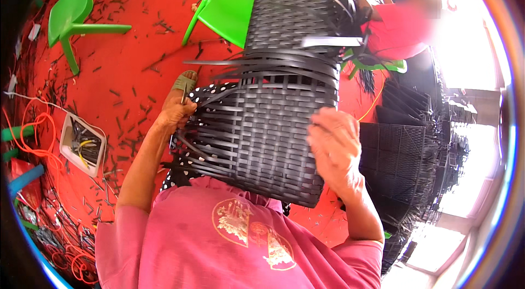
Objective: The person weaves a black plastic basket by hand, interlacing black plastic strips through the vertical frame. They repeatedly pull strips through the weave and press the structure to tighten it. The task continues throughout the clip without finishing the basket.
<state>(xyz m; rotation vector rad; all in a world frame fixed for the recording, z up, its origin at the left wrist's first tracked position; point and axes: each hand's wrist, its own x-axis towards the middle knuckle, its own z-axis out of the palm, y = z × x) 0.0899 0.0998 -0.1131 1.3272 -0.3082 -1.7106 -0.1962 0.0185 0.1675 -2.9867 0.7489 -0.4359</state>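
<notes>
A large black woven panel (pixel 273 114), part of a wicker frame, rests across my lap. Loose black strips stick out on its left and top. My left hand (pixel 176 111) grips strips at the panel's left edge, fingers closed on them. My right hand (pixel 334 144) lies against the panel's right face, fingers curled on the weave; whether it pinches a strip is hidden. Under the panel shows black polka-dot cloth (pixel 210 92) and my foot in a sandal (pixel 185 82).
Two green plastic chairs (pixel 71 12) (pixel 229 7) stand on the red floor, littered with cut black scraps. A white tray of tools (pixel 82 144) and orange cord (pixel 33 130) lie at left. Another person in red (pixel 402 29) sits beyond. Stacked black woven panels (pixel 399 152) stand right.
</notes>
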